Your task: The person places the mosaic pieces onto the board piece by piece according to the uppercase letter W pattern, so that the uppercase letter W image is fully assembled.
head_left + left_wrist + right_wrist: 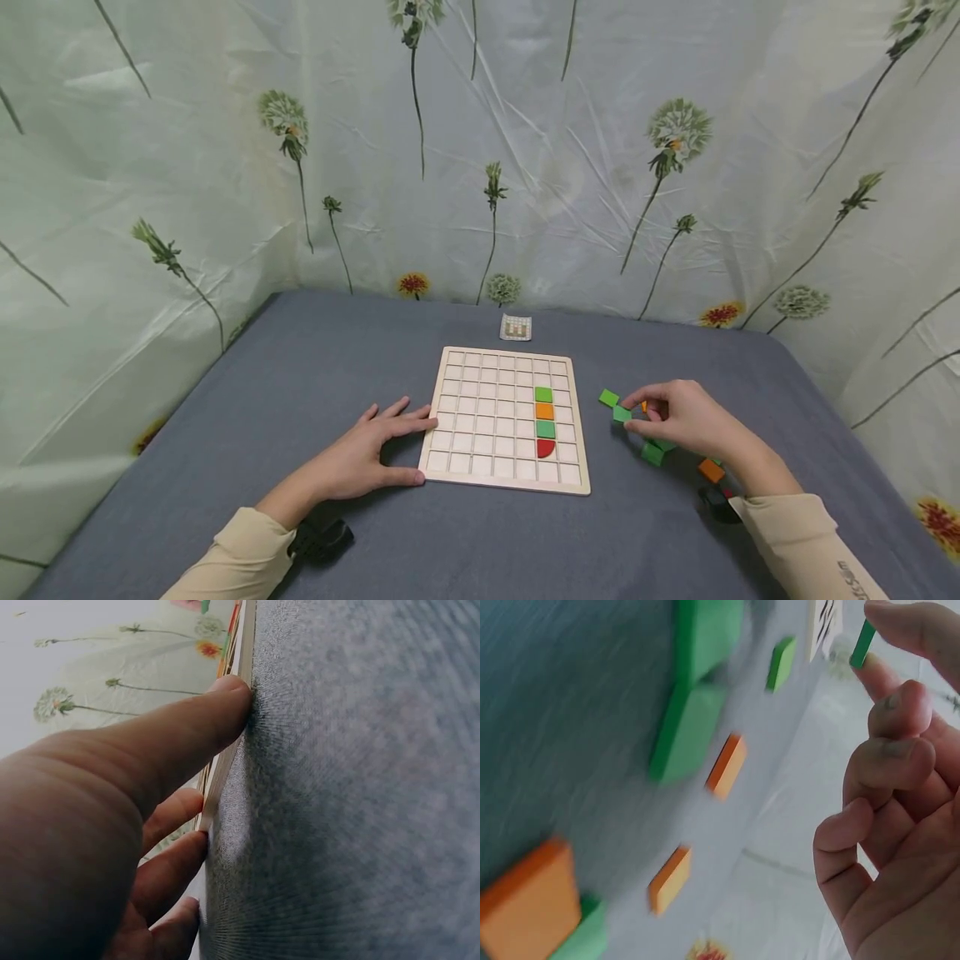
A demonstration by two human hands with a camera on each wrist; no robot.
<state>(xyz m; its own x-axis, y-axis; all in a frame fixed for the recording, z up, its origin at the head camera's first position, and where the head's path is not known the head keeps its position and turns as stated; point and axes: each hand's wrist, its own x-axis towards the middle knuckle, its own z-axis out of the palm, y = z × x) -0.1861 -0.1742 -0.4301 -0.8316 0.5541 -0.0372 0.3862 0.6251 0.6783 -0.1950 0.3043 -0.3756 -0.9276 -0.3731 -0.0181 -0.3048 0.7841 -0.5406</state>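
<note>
A pale wooden grid board (480, 422) lies on the blue-grey cloth. One of its right-hand columns holds a light green square (543, 394), an orange square (544, 411), a darker green square (545, 429) and a red rounded piece (545, 448), from back to front. My left hand (363, 454) rests at the board's left side, fingers spread, with thumb and fingertips touching its edge. To the right of the board, my right hand (686, 421) pinches a green square tile (862, 645) between thumb and index finger, its other fingers curled in.
Around my right hand lie loose tiles: a light green tile (609, 397), green tiles (652, 453) and an orange tile (711, 470). Behind the board is a small patterned card (516, 327). A flower-printed curtain (465, 150) hangs along the table's back edge.
</note>
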